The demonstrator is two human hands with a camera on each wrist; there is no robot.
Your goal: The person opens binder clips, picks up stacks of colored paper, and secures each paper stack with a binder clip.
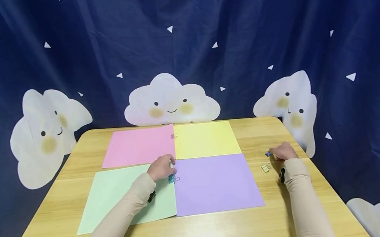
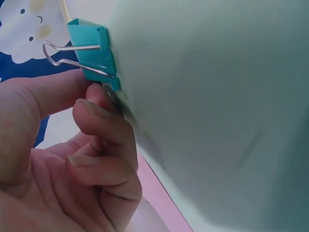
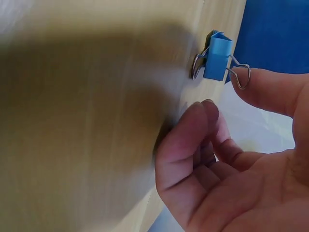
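My left hand [image 1: 162,167] pinches the upper inner edge of the green sheet [image 1: 121,193], beside the purple sheet [image 1: 215,184]. A teal binder clip [image 2: 91,50] sits on that edge, right by the thumb and fingertips, its wire handles sticking out. Over at the right of the table, my right hand [image 1: 284,150] is beside a small blue binder clip [image 3: 218,58]. The thumb seems to touch one of its wire handles, while the other fingers are loosely bent, apart from the clip. A yellow binder clip [image 1: 265,168] lies nearer me.
Behind the green and purple sheets lie a pink sheet [image 1: 137,146] and a yellow sheet [image 1: 206,139], with a pink clip [image 1: 174,136] at their shared edge. The wooden table [image 1: 203,234] ends before a dark blue curtain [image 1: 182,49] with cloud prints.
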